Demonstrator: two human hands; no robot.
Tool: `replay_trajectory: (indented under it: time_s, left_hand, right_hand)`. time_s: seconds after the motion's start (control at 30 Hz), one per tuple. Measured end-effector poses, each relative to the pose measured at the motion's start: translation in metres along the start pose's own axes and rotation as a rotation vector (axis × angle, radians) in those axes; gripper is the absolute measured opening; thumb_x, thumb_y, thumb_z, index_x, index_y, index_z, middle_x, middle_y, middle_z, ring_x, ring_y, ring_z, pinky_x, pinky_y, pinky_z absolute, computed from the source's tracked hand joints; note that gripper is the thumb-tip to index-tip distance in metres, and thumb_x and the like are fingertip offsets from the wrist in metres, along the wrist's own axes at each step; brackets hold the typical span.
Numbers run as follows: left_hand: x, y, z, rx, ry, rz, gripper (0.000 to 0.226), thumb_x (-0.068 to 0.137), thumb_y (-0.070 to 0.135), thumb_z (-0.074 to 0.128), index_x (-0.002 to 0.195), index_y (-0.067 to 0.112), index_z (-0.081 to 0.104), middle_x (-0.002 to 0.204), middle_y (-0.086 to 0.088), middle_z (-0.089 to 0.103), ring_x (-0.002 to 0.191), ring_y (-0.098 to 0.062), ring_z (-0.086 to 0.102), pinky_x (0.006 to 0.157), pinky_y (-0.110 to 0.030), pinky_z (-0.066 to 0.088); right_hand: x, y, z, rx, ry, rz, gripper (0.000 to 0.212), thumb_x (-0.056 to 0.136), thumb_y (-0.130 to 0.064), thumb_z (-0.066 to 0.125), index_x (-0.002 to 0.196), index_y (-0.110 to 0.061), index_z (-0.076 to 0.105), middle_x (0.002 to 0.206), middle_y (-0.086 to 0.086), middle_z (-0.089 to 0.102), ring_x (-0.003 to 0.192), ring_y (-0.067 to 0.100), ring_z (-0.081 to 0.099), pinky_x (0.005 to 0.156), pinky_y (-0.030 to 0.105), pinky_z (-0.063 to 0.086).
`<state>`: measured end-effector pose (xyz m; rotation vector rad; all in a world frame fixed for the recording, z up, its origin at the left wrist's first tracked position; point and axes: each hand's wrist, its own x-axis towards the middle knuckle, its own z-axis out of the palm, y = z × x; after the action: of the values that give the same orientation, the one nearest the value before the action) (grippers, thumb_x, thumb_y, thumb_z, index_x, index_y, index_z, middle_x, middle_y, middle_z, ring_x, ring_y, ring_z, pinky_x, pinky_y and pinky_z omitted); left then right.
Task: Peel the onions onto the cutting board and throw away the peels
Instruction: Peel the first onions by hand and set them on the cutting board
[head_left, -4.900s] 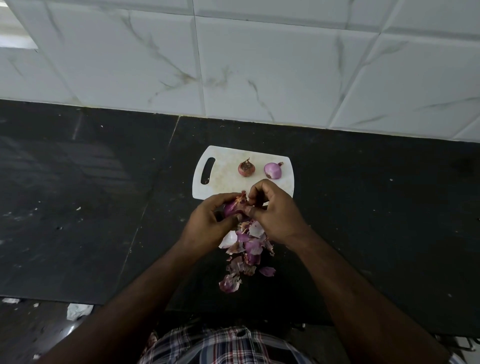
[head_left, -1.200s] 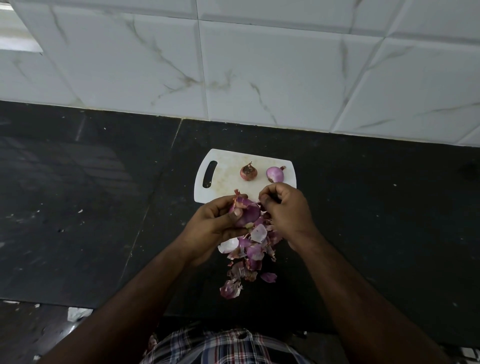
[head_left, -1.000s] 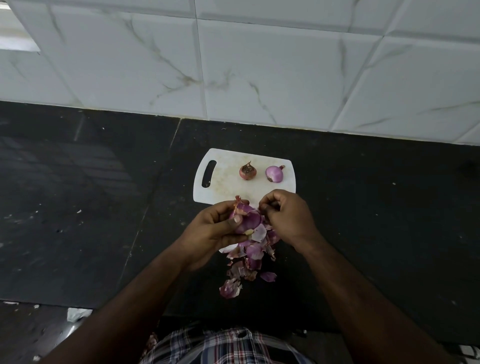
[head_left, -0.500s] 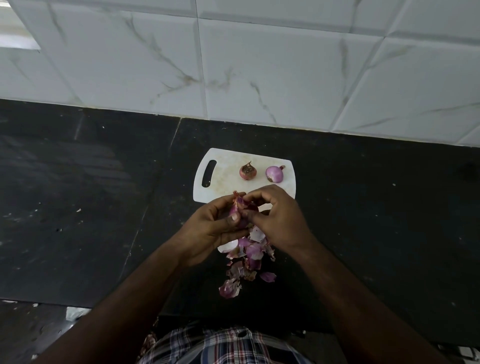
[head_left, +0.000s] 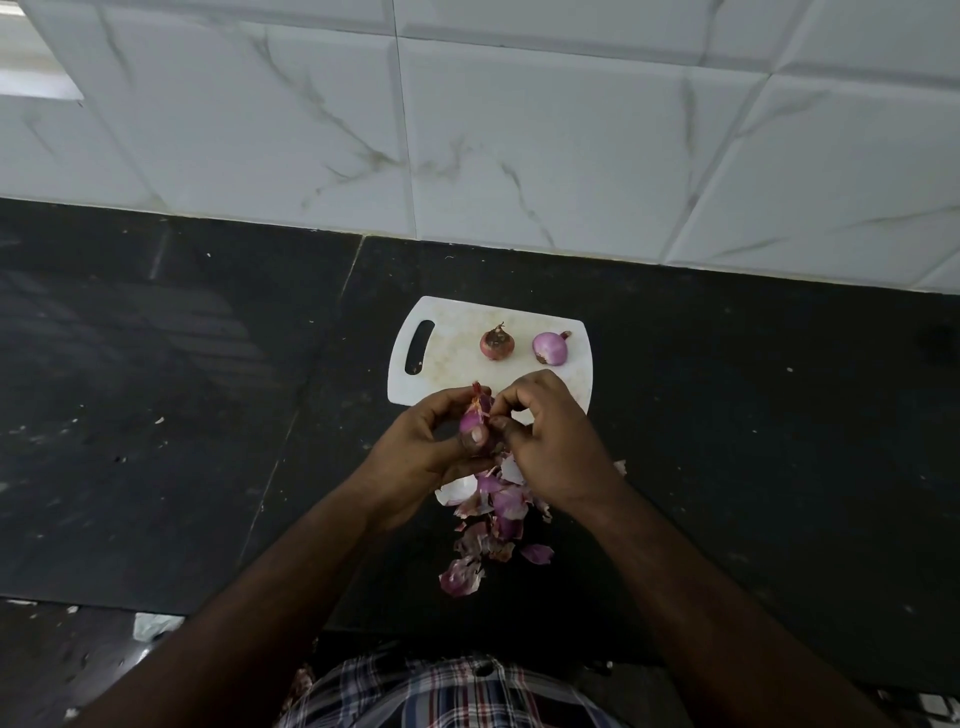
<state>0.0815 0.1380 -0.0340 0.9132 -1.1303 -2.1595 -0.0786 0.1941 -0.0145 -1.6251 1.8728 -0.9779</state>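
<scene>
My left hand (head_left: 415, 457) grips a small purple onion (head_left: 474, 422) just above the near edge of the white cutting board (head_left: 452, 358). The fingertips of my right hand (head_left: 550, 441) pinch a strip of its skin near the top. On the board lie an unpeeled reddish onion (head_left: 497, 343) and, to its right, a peeled pale purple onion (head_left: 549, 348). A pile of purple and white peels (head_left: 493, 525) lies on the black counter below my hands, reaching toward the counter's front edge.
The black stone counter (head_left: 182, 415) stretches left and right, with small crumbs on it. A white marbled tile wall (head_left: 519, 130) stands behind. A stray peel (head_left: 620, 466) lies right of my right wrist. The counter's front edge runs just above my checked shirt (head_left: 447, 691).
My right hand pulled a peel down off the onion, then came back up to the onion's top. The left hand kept hold of the onion. The onions on the board stayed put.
</scene>
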Motion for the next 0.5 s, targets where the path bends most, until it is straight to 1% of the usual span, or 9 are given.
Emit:
replay_trajectory:
  time_s: [0.07, 0.1, 0.17, 0.27, 0.4, 0.43, 0.5]
  left_hand:
    - [0.002, -0.002, 0.001, 0.018, 0.049, 0.016, 0.061, 0.077, 0.004, 0.073, 0.135, 0.007, 0.056, 0.123, -0.016, 0.068, 0.109, -0.034, 0.069, 0.09, -0.044, 0.059]
    - [0.002, -0.002, 0.001, 0.032, 0.065, 0.024, 0.062, 0.075, 0.005, 0.075, 0.134, 0.008, 0.056, 0.124, -0.017, 0.067, 0.109, -0.035, 0.069, 0.09, -0.045, 0.059]
    - [0.003, -0.004, 0.001, 0.079, 0.09, 0.041, 0.063, 0.073, 0.007, 0.079, 0.132, 0.011, 0.058, 0.125, -0.019, 0.065, 0.11, -0.036, 0.068, 0.092, -0.048, 0.058]
    - [0.004, -0.003, 0.0, 0.163, 0.109, 0.041, 0.068, 0.069, 0.01, 0.084, 0.131, 0.013, 0.057, 0.126, -0.018, 0.064, 0.111, -0.036, 0.068, 0.094, -0.049, 0.057]
    - [0.002, -0.003, -0.003, 0.079, 0.033, -0.011, 0.077, 0.065, 0.015, 0.088, 0.133, 0.011, 0.053, 0.128, -0.015, 0.066, 0.115, -0.034, 0.067, 0.095, -0.047, 0.055]
    - [0.001, -0.002, -0.003, 0.107, 0.03, -0.009, 0.075, 0.065, 0.016, 0.088, 0.132, 0.012, 0.053, 0.127, -0.014, 0.066, 0.114, -0.033, 0.067, 0.095, -0.047, 0.056]
    - [0.0, -0.001, -0.001, 0.223, 0.045, 0.016, 0.064, 0.07, 0.01, 0.086, 0.127, 0.015, 0.056, 0.126, -0.012, 0.066, 0.112, -0.031, 0.068, 0.093, -0.044, 0.057]
  right_hand:
    - [-0.002, 0.0, 0.003, -0.045, -0.001, -0.02, 0.011, 0.09, -0.008, 0.065, 0.093, -0.018, 0.063, 0.102, -0.007, 0.05, 0.101, 0.011, 0.052, 0.081, 0.029, 0.054]
    - [-0.003, -0.001, 0.003, -0.055, -0.003, -0.029, 0.011, 0.091, -0.007, 0.064, 0.093, -0.018, 0.062, 0.102, -0.007, 0.051, 0.102, 0.013, 0.052, 0.081, 0.033, 0.054]
    - [-0.005, -0.002, 0.003, -0.042, 0.007, -0.045, 0.012, 0.09, -0.006, 0.064, 0.093, -0.018, 0.062, 0.1, -0.008, 0.054, 0.1, 0.013, 0.053, 0.08, 0.036, 0.055]
    - [-0.005, 0.0, 0.0, 0.041, 0.035, -0.002, 0.011, 0.09, -0.006, 0.064, 0.092, -0.017, 0.064, 0.094, -0.009, 0.061, 0.095, 0.01, 0.057, 0.081, 0.034, 0.055]
    - [-0.003, 0.001, -0.009, 0.213, 0.073, 0.14, 0.008, 0.091, -0.01, 0.066, 0.091, -0.018, 0.067, 0.087, -0.011, 0.068, 0.088, 0.002, 0.063, 0.079, 0.022, 0.053]
    - [-0.003, 0.002, -0.012, 0.248, 0.064, 0.15, 0.008, 0.091, -0.011, 0.068, 0.093, -0.018, 0.068, 0.087, -0.01, 0.069, 0.088, 0.002, 0.064, 0.079, 0.022, 0.054]
    - [-0.003, 0.001, -0.014, 0.29, 0.037, 0.156, 0.014, 0.088, -0.011, 0.072, 0.099, -0.019, 0.07, 0.09, -0.009, 0.071, 0.088, 0.003, 0.066, 0.079, 0.023, 0.057]
